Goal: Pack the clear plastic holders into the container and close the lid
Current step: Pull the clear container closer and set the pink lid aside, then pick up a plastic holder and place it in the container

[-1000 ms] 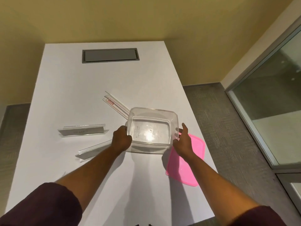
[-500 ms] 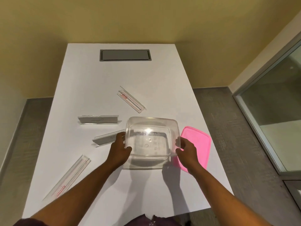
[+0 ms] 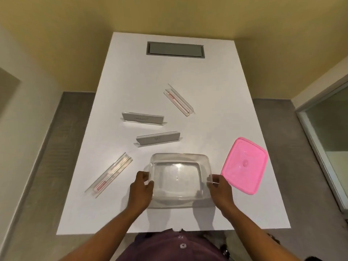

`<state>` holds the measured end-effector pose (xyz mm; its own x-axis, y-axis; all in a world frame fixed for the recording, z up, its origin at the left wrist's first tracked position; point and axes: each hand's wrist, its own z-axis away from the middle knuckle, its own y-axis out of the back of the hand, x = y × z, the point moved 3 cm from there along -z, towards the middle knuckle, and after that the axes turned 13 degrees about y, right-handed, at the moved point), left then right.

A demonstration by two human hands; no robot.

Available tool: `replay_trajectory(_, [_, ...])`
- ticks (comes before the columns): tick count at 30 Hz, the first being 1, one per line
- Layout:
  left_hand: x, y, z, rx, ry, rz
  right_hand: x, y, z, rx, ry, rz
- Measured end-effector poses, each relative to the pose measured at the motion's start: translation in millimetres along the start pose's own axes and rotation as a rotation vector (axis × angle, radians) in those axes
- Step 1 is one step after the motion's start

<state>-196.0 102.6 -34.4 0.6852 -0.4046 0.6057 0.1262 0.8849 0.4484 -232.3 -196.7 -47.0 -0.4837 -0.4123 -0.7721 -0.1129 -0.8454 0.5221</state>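
An empty clear plastic container (image 3: 179, 157) sits near the front of the white table (image 3: 216, 91). My left hand (image 3: 140, 191) grips its left rim and my right hand (image 3: 221, 189) grips its right rim. The pink lid (image 3: 244, 165) lies flat on the table to the right of the container. Several clear plastic holders lie apart on the table: one at the front left (image 3: 109, 175), one just behind the container (image 3: 158, 141), one further back left (image 3: 143, 118), and one angled at the back (image 3: 178, 99).
A grey recessed hatch (image 3: 175, 49) is set into the far end of the table. The table's right edge runs close to the pink lid. A glass partition (image 3: 331, 132) stands on the right, with grey carpet on both sides.
The container has come toward the table's front edge with both hands still on its rims. It now sits clear of the holders, and the pink lid lies fully exposed beside it.
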Motion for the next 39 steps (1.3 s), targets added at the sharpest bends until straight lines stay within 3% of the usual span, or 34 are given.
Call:
replay_trajectory(16, [-28, 6, 1, 0.014, -0.019, -0.066, -2, -18, 22, 0.015, -0.018, 0.142])
replay_trajectory(27, [6, 41, -24, 0.191, -0.173, -0.104, -52, -5, -21, 0.160, 0.074, 0.131])
replay_trajectory(36, [69, 58, -83, 0.182, -0.151, -0.038, -123, -38, -94, -0.042, 0.188, 0.074])
replay_trajectory(39, [84, 56, -106, 0.123, -0.028, 0.016, -132, -57, -119, -0.182, 0.170, 0.119])
